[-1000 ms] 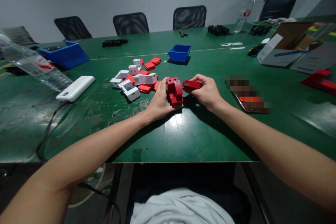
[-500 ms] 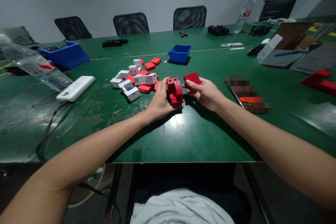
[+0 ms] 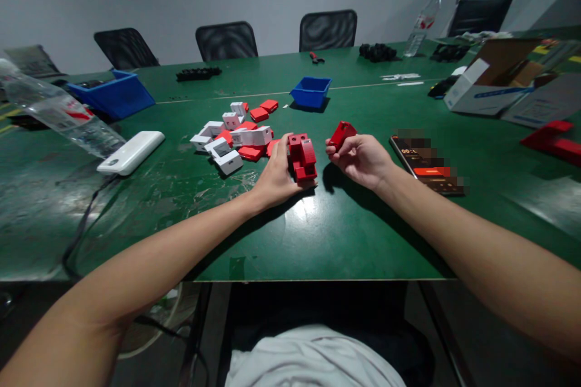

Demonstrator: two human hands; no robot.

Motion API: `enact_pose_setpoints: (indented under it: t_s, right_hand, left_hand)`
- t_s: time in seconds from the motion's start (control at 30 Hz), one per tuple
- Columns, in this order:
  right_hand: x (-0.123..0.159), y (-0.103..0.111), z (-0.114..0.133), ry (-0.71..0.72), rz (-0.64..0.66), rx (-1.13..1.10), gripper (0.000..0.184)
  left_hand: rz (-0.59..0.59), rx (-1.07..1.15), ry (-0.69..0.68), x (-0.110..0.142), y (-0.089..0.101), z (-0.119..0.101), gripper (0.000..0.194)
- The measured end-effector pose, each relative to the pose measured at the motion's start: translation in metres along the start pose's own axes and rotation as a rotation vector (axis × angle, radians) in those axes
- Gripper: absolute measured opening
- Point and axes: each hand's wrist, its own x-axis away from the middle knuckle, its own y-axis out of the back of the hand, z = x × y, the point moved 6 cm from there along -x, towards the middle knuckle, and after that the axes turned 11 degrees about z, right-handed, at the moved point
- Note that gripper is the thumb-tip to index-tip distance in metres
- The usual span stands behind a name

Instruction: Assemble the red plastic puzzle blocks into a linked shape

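Note:
My left hand (image 3: 280, 170) is closed around a red plastic bracket (image 3: 302, 157) with two round holes at its top and a curved part on its side. It holds the bracket low over the green table. To the right, my right hand (image 3: 361, 160) pinches a smaller red plastic block (image 3: 342, 134), tilted, with a recess showing on top. A gap separates the two red parts. Left of my left hand lies a loose pile of white plastic brackets (image 3: 228, 161) and flat red pieces (image 3: 252, 152).
A small blue bin (image 3: 311, 94) stands beyond my hands. On the right are a phone (image 3: 424, 166), an open cardboard box (image 3: 490, 87) and a red part (image 3: 556, 142). On the left are a white power bank (image 3: 131, 153), a water bottle (image 3: 68, 112) and a larger blue bin (image 3: 115, 97).
My right hand has moved slightly right, away from the bracket, and turned the red block so its recessed side shows instead of its flat face. My left hand has stayed put.

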Motion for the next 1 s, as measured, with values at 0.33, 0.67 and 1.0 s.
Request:
enact_pose_setpoints:
  t_s: [0.33, 0.67, 1.0]
  right_hand:
    - [0.003, -0.007, -0.001, -0.026, 0.031, -0.057, 0.028]
    - [0.002, -0.008, -0.002, 0.048, 0.053, 0.024, 0.013]
    - [0.007, -0.014, 0.010, 0.405, 0.122, 0.302, 0.040]
  left_hand:
    - [-0.012, 0.009, -0.023, -0.001, -0.001, 0.003, 0.111]
    - [-0.026, -0.015, -0.025, 0.000, -0.001, 0.000, 0.106]
    - [-0.099, -0.026, 0.171, 0.004, 0.006, -0.001, 0.102]
